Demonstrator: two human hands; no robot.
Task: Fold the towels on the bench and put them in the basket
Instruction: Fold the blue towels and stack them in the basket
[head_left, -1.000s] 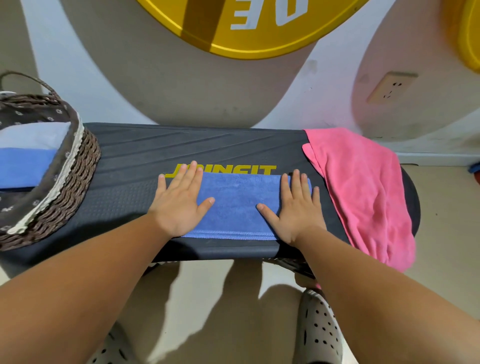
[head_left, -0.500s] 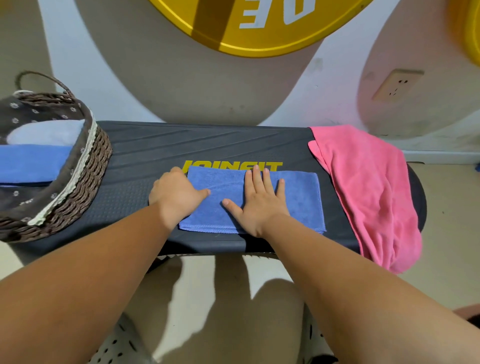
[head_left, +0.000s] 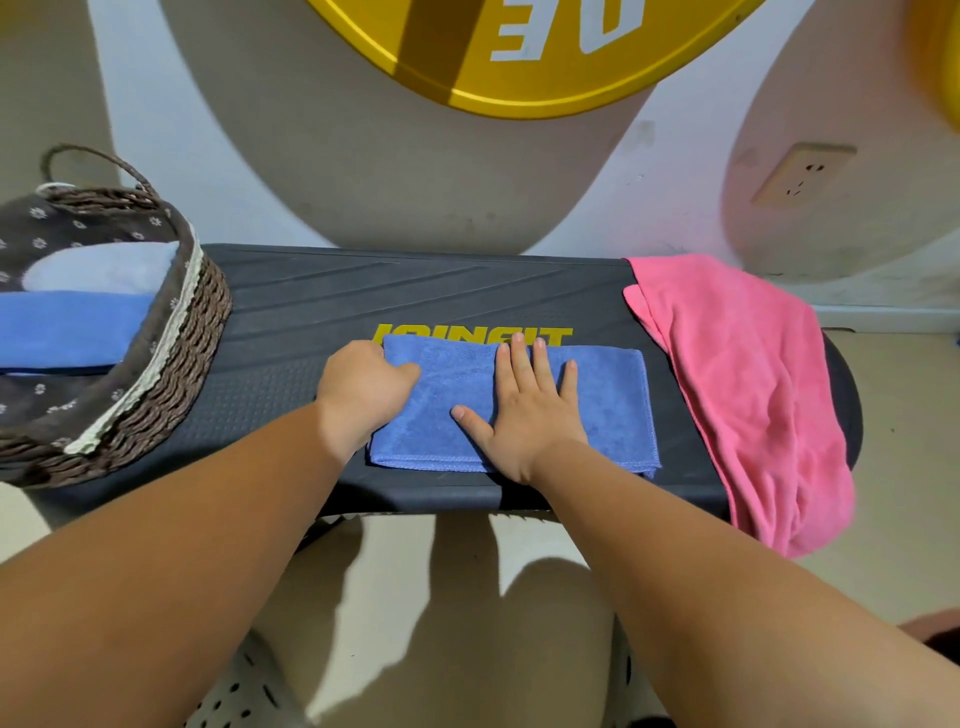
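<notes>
A folded blue towel (head_left: 608, 405) lies flat on the black bench (head_left: 322, 312), over part of its yellow lettering. My left hand (head_left: 363, 389) grips the towel's left edge, fingers curled under it and thumb on top. My right hand (head_left: 524, 405) presses flat on the towel's middle with fingers spread. A pink towel (head_left: 748, 389) drapes unfolded over the bench's right end and hangs down its front. The wicker basket (head_left: 176, 353) stands on the bench's left end, holding folded blue and pale blue towels (head_left: 72, 322).
A wall with a yellow round sign (head_left: 519, 62) and a power socket (head_left: 800, 174) rises right behind the bench. My perforated white shoes (head_left: 234, 696) stand on the floor below the bench's front edge.
My right hand slid left from the towel's right end to its middle. My left hand went from lying flat to gripping the left edge.
</notes>
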